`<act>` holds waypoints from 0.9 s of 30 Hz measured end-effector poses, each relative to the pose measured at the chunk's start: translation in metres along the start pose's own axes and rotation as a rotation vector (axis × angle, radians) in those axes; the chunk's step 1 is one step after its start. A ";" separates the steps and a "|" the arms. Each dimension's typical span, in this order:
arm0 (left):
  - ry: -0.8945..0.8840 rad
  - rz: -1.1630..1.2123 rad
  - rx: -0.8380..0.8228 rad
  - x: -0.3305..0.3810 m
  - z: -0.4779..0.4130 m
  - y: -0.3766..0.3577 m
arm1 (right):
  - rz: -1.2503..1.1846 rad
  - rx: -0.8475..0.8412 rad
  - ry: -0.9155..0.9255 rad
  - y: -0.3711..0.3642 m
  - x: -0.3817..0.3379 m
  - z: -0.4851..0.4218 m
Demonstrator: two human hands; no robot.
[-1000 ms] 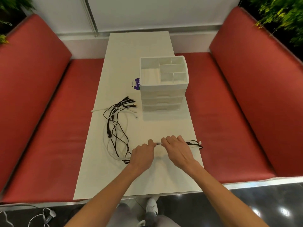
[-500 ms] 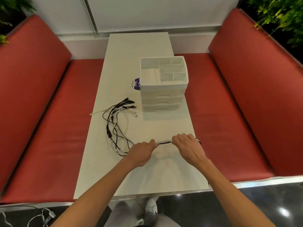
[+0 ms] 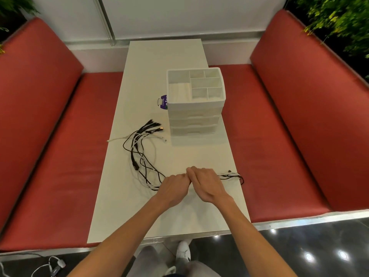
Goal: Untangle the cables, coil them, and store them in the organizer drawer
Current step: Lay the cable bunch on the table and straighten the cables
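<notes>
A tangle of black and white cables lies on the left half of the white table, plugs fanned out towards the organizer. The bundle runs under both hands and its far ends stick out near the right table edge. My left hand grips the bundle with curled fingers. My right hand lies over the bundle right beside it, knuckles touching the left hand. The white organizer stands in the middle of the table, three shut drawers under an open compartment tray.
A purple and white tag lies against the organizer's left side. Red benches flank the table on both sides. More cables lie on the dark floor at the lower left. My shoes show under the front edge.
My right hand has slid left along the bundle until it meets my left hand. The cable ends at the right table edge are uncovered again.
</notes>
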State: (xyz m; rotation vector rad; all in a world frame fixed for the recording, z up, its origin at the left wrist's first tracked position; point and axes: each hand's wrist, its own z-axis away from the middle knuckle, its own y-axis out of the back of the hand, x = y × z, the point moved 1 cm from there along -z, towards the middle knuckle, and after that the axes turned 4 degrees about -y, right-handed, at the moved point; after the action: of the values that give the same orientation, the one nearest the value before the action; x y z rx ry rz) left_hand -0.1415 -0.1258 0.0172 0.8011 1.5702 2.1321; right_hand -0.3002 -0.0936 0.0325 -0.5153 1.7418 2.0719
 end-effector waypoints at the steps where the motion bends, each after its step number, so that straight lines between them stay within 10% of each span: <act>1: -0.004 0.028 0.031 -0.002 0.000 0.003 | -0.024 -0.014 -0.054 0.001 -0.001 -0.002; 7: 0.031 0.790 -0.153 -0.023 0.005 0.014 | -0.079 -0.119 0.015 0.029 0.006 -0.003; 13: -0.206 0.204 -0.087 -0.036 0.009 0.025 | 0.080 -0.237 0.243 0.047 0.031 -0.002; 19: 0.127 -0.242 -0.050 0.007 0.004 0.011 | 0.369 -0.016 0.187 0.015 0.038 -0.010; 27: -0.014 -0.266 0.109 -0.014 0.001 -0.003 | 0.390 0.096 0.074 -0.004 0.053 -0.002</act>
State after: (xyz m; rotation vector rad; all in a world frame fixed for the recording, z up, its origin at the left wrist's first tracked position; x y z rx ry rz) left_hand -0.1298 -0.1323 0.0119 0.6002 1.6936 1.8631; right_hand -0.3441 -0.0923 0.0020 -0.2391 2.1113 2.2290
